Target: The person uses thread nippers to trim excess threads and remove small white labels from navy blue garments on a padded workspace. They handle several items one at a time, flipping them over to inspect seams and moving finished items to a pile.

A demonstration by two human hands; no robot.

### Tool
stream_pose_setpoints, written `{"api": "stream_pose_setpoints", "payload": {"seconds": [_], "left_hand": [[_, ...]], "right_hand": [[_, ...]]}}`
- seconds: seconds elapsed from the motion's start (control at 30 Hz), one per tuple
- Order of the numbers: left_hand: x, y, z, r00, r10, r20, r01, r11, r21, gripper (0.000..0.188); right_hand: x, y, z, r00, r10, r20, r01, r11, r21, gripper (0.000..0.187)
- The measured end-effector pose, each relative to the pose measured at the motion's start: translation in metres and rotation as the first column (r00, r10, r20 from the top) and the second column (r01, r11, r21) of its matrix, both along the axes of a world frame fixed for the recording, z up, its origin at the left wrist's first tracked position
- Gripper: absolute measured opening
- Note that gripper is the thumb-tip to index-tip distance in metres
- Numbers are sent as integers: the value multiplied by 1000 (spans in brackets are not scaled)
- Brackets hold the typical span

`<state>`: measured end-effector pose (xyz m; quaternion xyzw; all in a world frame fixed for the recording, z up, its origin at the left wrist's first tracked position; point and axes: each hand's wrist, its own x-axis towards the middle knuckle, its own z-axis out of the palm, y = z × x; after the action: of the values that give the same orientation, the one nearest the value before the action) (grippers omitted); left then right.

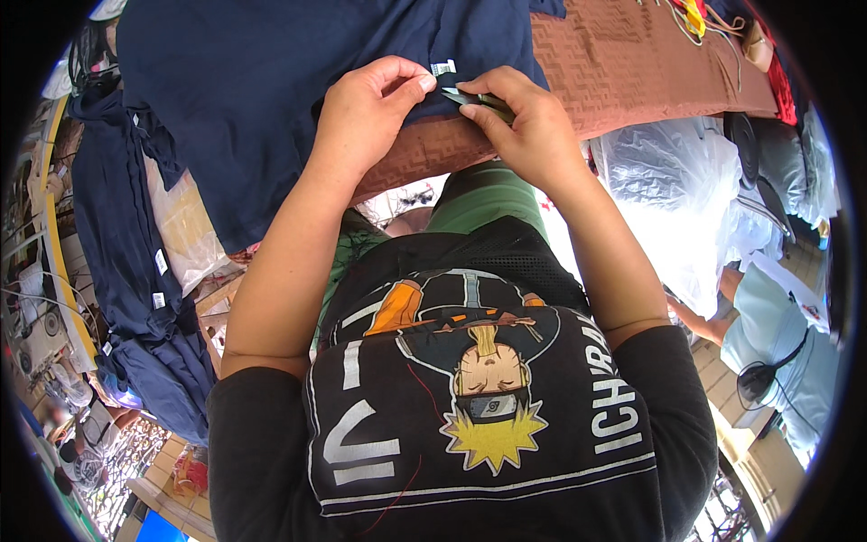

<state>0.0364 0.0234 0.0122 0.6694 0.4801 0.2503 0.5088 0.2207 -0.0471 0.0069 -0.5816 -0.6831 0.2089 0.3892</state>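
A dark navy garment [226,117] lies spread over the brown cloth-covered board in front of me. My left hand [366,113] pinches the garment's near edge between thumb and index finger, just beside a small white label [443,68]. In my right hand [533,122] are small thread snips [470,98], gripped between thumb and fingers. Their pointed metal tips face left, close to the left fingertips and the cloth edge below the label. The palm and fingers partly hide the handles. Whether the blades touch a thread is too small to tell.
The brown padded board [623,72] extends to the right, with cords and a yellow and red item [694,18] at its far end. More navy garments [126,208] hang at the left. Clear plastic wrapping [668,190] and another person in light blue [777,334] are at right.
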Motion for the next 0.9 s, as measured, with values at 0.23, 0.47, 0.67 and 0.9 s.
{"api": "stream_pose_setpoints", "payload": {"seconds": [0.23,0.47,0.67,0.9], "left_hand": [[-2,2,-4,999,2,52,-1,1000,-13,20],[-33,1,56,890,-446,-91,435,773,462,19],[-94,-13,150,872,-476,-117,450,684,573,64],[-74,-17,83,991,-68,-118,117,867,484,29]], "right_hand": [[-3,0,3,997,-46,56,47,999,-10,15],[4,10,12,987,-76,143,55,988,145,16],[13,17,42,987,-156,48,150,984,99,28],[-7,30,19,965,56,257,-49,998,-34,30]]}}
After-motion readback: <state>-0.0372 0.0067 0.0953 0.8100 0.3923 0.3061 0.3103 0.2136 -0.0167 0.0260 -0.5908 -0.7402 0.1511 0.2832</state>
